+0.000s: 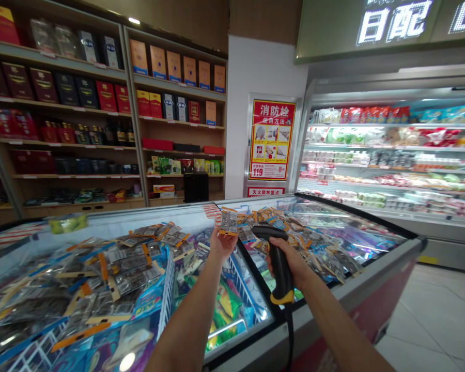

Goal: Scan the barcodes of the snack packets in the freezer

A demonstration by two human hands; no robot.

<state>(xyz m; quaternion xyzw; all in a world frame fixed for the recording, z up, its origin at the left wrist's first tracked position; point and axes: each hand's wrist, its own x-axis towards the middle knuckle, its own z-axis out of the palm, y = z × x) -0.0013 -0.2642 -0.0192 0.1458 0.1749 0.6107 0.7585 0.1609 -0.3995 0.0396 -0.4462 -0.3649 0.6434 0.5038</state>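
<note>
My left fingers (228, 239) were clamped on a small packet (228, 221), held up above the freezer (383, 271); my right fingers (284, 247) were wrapped round a black scanner (281, 271), its head near the packet.

The head camera is facing forward and down past the nearby hands (222, 244) at centre frame, over the close freezer (387, 268) below, while shelves (179, 84) are standing farther off, upper left.

The left hand (223, 245) holds 1 packet (228, 221), the right hand (291, 262) 1 black scanner (279, 266).
</note>
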